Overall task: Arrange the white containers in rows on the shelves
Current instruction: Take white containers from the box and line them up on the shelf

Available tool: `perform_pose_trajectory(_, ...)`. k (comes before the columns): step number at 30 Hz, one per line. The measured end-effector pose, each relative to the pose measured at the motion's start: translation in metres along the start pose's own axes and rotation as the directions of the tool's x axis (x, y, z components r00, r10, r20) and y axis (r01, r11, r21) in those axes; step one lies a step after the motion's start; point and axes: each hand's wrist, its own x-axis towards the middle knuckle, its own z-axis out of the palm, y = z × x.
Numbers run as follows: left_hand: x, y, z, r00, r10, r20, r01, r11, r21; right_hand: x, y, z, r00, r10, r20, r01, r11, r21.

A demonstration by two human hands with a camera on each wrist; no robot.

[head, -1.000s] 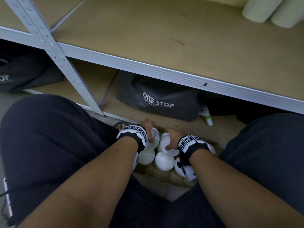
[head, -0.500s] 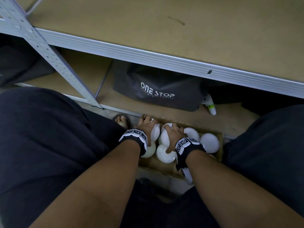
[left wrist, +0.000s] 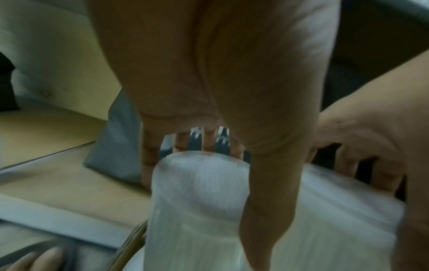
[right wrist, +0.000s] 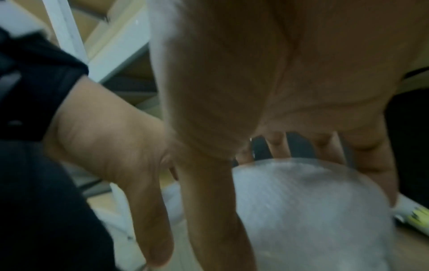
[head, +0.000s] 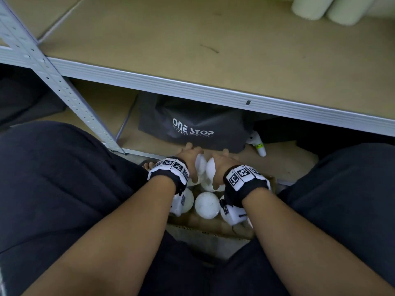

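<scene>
A cardboard box [head: 205,228] on the floor between my knees holds several white containers [head: 207,205]. My left hand [head: 189,161] grips one white container [head: 200,166] by its top, thumb on one side and fingers on the other; the left wrist view shows that container [left wrist: 199,192] between thumb and fingers. My right hand [head: 222,164] grips another white container [head: 210,169] beside it, seen close in the right wrist view [right wrist: 308,207]. Both held containers stand above the ones in the box. Two white containers [head: 310,6] stand at the back right of the upper shelf [head: 192,39].
A grey shelf upright [head: 53,82] slants down at the left. On the lower shelf lies a dark "ONE STOP" bag [head: 192,129] and a small white bottle with a yellow label [head: 259,145]. The metal shelf edge [head: 213,95] runs just above my hands. My dark-clad knees flank the box.
Both hands have risen from the box, each with a white container in its grip, toward the lower shelf. The head view has tilted up, and the upper shelf's containers show again.
</scene>
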Motion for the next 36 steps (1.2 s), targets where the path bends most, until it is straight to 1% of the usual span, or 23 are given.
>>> perform_pose_trajectory(3, -0.009, 0.016, -0.031, 0.999, 0.047, -0.011, -0.046, 0.996, 0.073, -0.018, 0.004, -0.029, 0.999, 0.020, -0.044, -0.021, 0.999, -0.037)
perform_pose_trajectory(6, -0.021, 0.026, -0.057, 0.994, 0.103, -0.037, -0.101, 0.993, 0.058, -0.037, 0.006, -0.051, 0.997, 0.007, -0.075, -0.008, 1.000, -0.024)
perform_pose_trajectory(10, -0.041, 0.036, -0.079, 0.979, 0.152, -0.135, -0.154, 0.988, 0.002, -0.068, 0.011, -0.072, 0.986, 0.010, -0.169, -0.005, 1.000, 0.028)
perform_pose_trajectory(15, -0.073, 0.049, -0.101, 0.944, 0.216, -0.248, -0.230, 0.973, -0.029, -0.111, 0.021, -0.096, 0.949, -0.025, -0.315, 0.052, 0.996, 0.079)
perform_pose_trajectory(19, -0.103, 0.059, -0.119, 0.896, 0.271, -0.353, -0.299, 0.954, -0.025, -0.145, 0.030, -0.114, 0.905, -0.080, -0.418, 0.150, 0.979, 0.137)
perform_pose_trajectory(21, -0.117, 0.063, -0.129, 0.861, 0.293, -0.416, -0.329, 0.944, -0.016, -0.159, 0.034, -0.122, 0.871, -0.105, -0.481, 0.214, 0.961, 0.176)
perform_pose_trajectory(23, -0.130, 0.069, -0.141, 0.816, 0.323, -0.479, -0.367, 0.930, 0.002, -0.168, 0.039, -0.129, 0.816, -0.139, -0.560, 0.289, 0.939, 0.188)
perform_pose_trajectory(24, -0.135, 0.071, -0.146, 0.792, 0.333, -0.512, -0.384, 0.923, 0.007, -0.171, 0.041, -0.133, 0.778, -0.156, -0.609, 0.326, 0.928, 0.179)
perform_pose_trajectory(26, -0.142, 0.077, -0.157, 0.750, 0.316, -0.582, -0.404, 0.914, -0.024, -0.175, 0.046, -0.141, 0.688, -0.162, -0.708, 0.395, 0.901, 0.178)
perform_pose_trajectory(28, -0.145, 0.083, -0.165, 0.713, 0.275, -0.645, -0.426, 0.901, -0.086, -0.178, 0.051, -0.146, 0.597, -0.127, -0.792, 0.454, 0.867, 0.204)
perform_pose_trajectory(29, -0.146, 0.087, -0.168, 0.698, 0.263, -0.666, -0.436, 0.894, -0.102, -0.178, 0.052, -0.148, 0.564, -0.101, -0.819, 0.474, 0.853, 0.221)
perform_pose_trajectory(33, -0.137, 0.101, -0.177, 0.614, 0.257, -0.746, -0.463, 0.883, -0.076, -0.169, 0.058, -0.150, 0.473, -0.004, -0.881, 0.563, 0.770, 0.299)
perform_pose_trajectory(34, -0.132, 0.103, -0.178, 0.604, 0.245, -0.758, -0.470, 0.878, -0.091, -0.165, 0.059, -0.151, 0.455, 0.024, -0.890, 0.583, 0.747, 0.318)
perform_pose_trajectory(36, -0.120, 0.107, -0.179, 0.597, 0.227, -0.769, -0.490, 0.863, -0.126, -0.154, 0.063, -0.153, 0.446, 0.065, -0.892, 0.589, 0.729, 0.348)
